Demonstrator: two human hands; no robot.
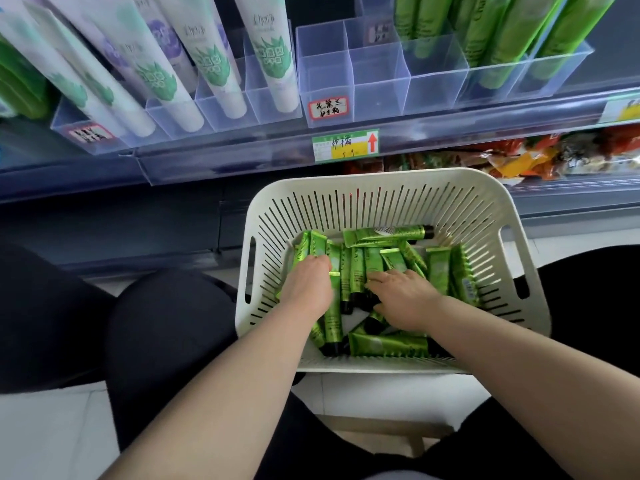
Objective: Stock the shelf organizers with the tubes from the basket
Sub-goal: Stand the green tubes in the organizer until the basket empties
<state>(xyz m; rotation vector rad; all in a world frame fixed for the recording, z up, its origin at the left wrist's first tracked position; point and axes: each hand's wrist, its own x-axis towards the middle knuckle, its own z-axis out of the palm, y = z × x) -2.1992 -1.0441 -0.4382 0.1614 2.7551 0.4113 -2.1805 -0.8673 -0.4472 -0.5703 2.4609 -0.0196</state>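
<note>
Bare forearms [242,393], bottom centre, reaching forward between dark-clad knees [166,334].
Left hand [308,285]: in basket, fingers curled down among tubes; actual hold on one cannot be told.
Right hand [405,299]: just beside it, fingers spread, lying flat on pile.
Green tubes [388,342]: loose heap, black caps, on basket floor.
White slotted basket [381,178]: centre frame, below shelf edge.
Price tag [345,146]: on shelf rail, red arrow.
Clear divided organizer [377,88]: top centre, handwritten label; tall green tubes [502,39] in right compartments.
White tubes [221,64]: upper left, leaning in second organizer.
</note>
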